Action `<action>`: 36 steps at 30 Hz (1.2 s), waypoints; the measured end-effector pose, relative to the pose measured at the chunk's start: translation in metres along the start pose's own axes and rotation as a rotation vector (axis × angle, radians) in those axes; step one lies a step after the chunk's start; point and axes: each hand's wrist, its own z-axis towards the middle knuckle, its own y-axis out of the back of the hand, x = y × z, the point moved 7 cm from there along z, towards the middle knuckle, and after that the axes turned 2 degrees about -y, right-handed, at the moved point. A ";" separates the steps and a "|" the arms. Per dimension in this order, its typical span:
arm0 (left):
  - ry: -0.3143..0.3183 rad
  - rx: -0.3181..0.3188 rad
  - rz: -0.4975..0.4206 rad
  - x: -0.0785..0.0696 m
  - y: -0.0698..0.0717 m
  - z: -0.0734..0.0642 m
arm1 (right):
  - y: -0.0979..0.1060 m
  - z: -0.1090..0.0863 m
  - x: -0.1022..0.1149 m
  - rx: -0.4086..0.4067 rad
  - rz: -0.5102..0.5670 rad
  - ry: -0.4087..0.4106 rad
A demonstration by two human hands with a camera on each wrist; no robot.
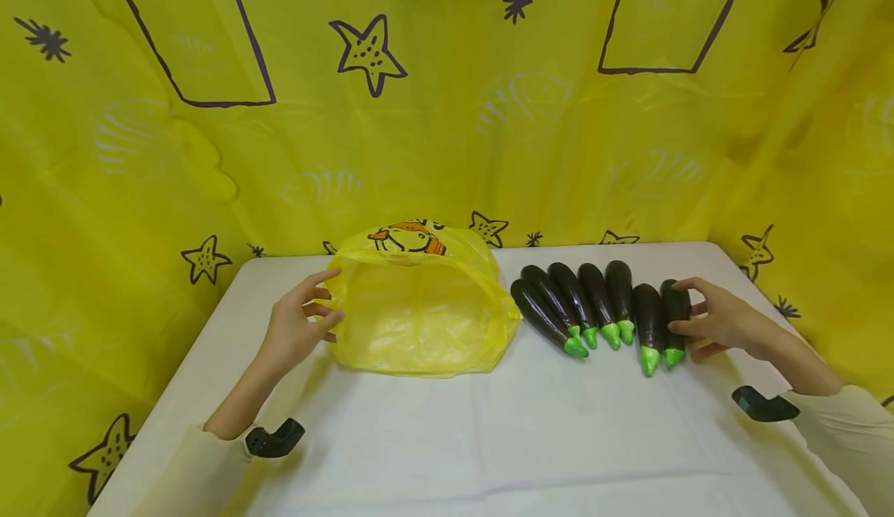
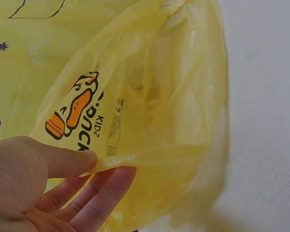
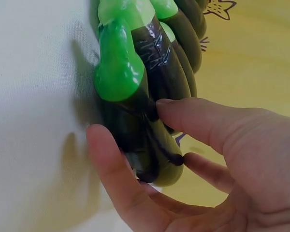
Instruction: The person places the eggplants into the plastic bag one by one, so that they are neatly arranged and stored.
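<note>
A yellow plastic bag (image 1: 419,323) with a cartoon duck print stands with its mouth spread toward me. My left hand (image 1: 299,315) pinches the left rim of the bag; in the left wrist view the thumb (image 2: 70,163) lies on one side of the film, fingers on the other. To the right lie several dark eggplants with green stem ends. My right hand (image 1: 719,319) has its thumb and fingers around the rightmost eggplant (image 1: 674,311), which lies beside another eggplant (image 1: 649,319). In the right wrist view the gripped eggplant (image 3: 128,121) shows its green end (image 3: 118,72).
A group of eggplants (image 1: 573,300) lies side by side between the bag and the right hand. All rest on a white-covered table (image 1: 419,439). A yellow printed curtain (image 1: 447,144) hangs behind the table and along both sides.
</note>
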 end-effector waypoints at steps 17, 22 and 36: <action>0.005 -0.035 -0.010 0.001 0.002 -0.002 | 0.005 -0.006 0.000 -0.074 -0.019 0.040; -0.005 -0.048 -0.026 0.000 0.004 -0.003 | 0.013 -0.012 0.010 -0.113 -0.094 0.069; -0.008 -0.061 -0.038 -0.001 0.003 -0.002 | 0.015 -0.022 0.065 -0.139 -0.171 0.206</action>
